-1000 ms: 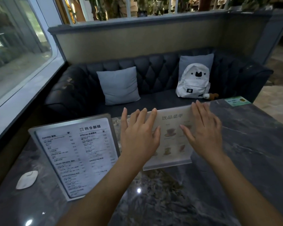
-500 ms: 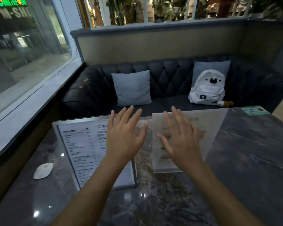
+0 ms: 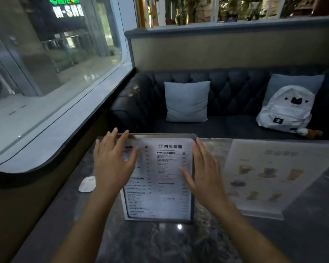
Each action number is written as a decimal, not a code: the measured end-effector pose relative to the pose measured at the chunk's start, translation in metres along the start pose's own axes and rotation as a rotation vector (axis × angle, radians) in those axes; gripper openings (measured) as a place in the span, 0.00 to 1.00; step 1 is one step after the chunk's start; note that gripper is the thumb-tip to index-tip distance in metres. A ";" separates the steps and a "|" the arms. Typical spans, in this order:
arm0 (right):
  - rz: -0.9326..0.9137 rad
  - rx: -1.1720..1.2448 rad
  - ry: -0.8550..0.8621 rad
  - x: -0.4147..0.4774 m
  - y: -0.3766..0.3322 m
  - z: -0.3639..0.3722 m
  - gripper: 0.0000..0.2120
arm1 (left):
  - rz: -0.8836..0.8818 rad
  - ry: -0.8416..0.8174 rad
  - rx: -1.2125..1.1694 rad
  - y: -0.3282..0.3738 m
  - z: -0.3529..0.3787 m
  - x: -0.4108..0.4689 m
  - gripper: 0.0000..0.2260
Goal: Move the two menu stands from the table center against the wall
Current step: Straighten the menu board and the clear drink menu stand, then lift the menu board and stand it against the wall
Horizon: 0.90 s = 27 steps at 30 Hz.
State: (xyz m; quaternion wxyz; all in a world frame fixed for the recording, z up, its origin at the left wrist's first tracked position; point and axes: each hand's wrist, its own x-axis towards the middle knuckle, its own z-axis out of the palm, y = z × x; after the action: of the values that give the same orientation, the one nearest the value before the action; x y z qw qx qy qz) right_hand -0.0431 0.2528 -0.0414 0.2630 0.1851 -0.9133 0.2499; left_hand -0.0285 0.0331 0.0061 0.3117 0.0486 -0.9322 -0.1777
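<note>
A metal-framed menu stand (image 3: 160, 179) with black text on a white sheet stands upright on the dark marble table (image 3: 179, 242), near its left side. My left hand (image 3: 113, 162) hovers over the stand's left edge, fingers spread. My right hand (image 3: 204, 170) is beside its right edge, fingers apart, holding nothing. Whether either hand touches the frame is unclear. A clear acrylic menu stand (image 3: 270, 177) with drink pictures stands to the right, apart from both hands.
A small white oval object (image 3: 87, 184) lies on the table by the left wall. The curved window ledge (image 3: 46, 141) runs along the left. Behind the table is a dark tufted sofa (image 3: 235, 92) with a grey cushion (image 3: 186, 101) and a white backpack (image 3: 287, 109).
Both hands have left the acrylic drinks stand and moved left to the metal-framed menu stand. The view has turned left toward the window.
</note>
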 end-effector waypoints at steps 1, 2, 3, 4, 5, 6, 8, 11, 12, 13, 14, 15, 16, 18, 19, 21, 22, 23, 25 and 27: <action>0.016 0.033 0.012 0.000 0.000 0.002 0.35 | -0.020 0.006 -0.029 -0.007 0.000 0.000 0.23; 0.026 0.055 0.025 0.000 0.000 0.003 0.35 | -0.044 0.009 -0.073 -0.014 0.001 -0.001 0.24; 0.029 0.073 0.036 -0.001 0.000 0.005 0.35 | -0.082 0.008 -0.143 -0.020 0.002 -0.002 0.26; 0.032 0.101 0.042 -0.001 0.000 0.007 0.35 | -0.140 0.003 -0.248 -0.026 0.003 -0.004 0.28; 0.046 0.152 0.040 -0.002 0.000 0.009 0.35 | -0.216 -0.001 -0.372 -0.031 0.005 -0.007 0.30; 0.073 0.223 0.034 -0.004 0.000 0.010 0.35 | -0.296 -0.004 -0.484 -0.035 0.008 -0.012 0.31; 0.161 0.365 0.042 -0.007 0.001 0.014 0.36 | -0.397 -0.018 -0.638 -0.042 0.015 -0.022 0.30; 0.382 0.557 0.064 -0.016 0.001 0.019 0.35 | -0.451 -0.073 -0.826 -0.056 0.027 -0.036 0.19; 0.455 0.613 0.058 -0.020 0.001 0.022 0.34 | -0.446 -0.111 -0.856 -0.060 0.031 -0.041 0.14; 0.515 0.652 0.043 -0.024 0.003 0.026 0.32 | -0.432 -0.149 -0.868 -0.065 0.035 -0.046 0.10; 0.558 0.669 0.019 -0.029 0.005 0.030 0.28 | -0.420 -0.175 -0.872 -0.069 0.038 -0.051 0.08; 0.586 0.671 -0.009 -0.033 0.008 0.034 0.24 | -0.421 -0.191 -0.881 -0.073 0.041 -0.056 0.07; 0.607 0.671 -0.034 -0.036 0.010 0.038 0.21 | -0.439 -0.208 -0.896 -0.076 0.043 -0.060 0.07; 0.637 0.680 -0.054 -0.042 0.014 0.043 0.15 | -0.474 -0.250 -0.920 -0.079 0.045 -0.065 0.06; 0.644 0.683 -0.051 -0.045 0.016 0.045 0.12 | -0.482 -0.269 -0.925 -0.081 0.046 -0.066 0.06; 0.652 0.700 -0.035 -0.048 0.019 0.048 0.08 | -0.492 -0.291 -0.943 -0.082 0.047 -0.066 0.05; 0.659 0.710 -0.027 -0.049 0.021 0.050 0.07 | -0.498 -0.300 -0.958 -0.084 0.047 -0.066 0.05; 0.666 0.721 -0.019 -0.049 0.022 0.051 0.06 | -0.500 -0.315 -0.975 -0.085 0.047 -0.065 0.05; 0.680 0.760 -0.008 -0.049 0.023 0.053 0.07 | -0.498 -0.369 -0.998 -0.087 0.048 -0.064 0.05; 0.703 0.806 -0.001 -0.047 0.024 0.053 0.11 | -0.476 -0.412 -0.990 -0.090 0.049 -0.060 0.05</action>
State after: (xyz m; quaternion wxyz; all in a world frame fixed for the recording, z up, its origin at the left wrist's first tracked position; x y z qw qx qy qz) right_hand -0.0376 0.2520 -0.1161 0.0710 -0.0455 -0.7521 0.6536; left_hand -0.0112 -0.0239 -0.0968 0.0614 0.0698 -0.7429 -0.6629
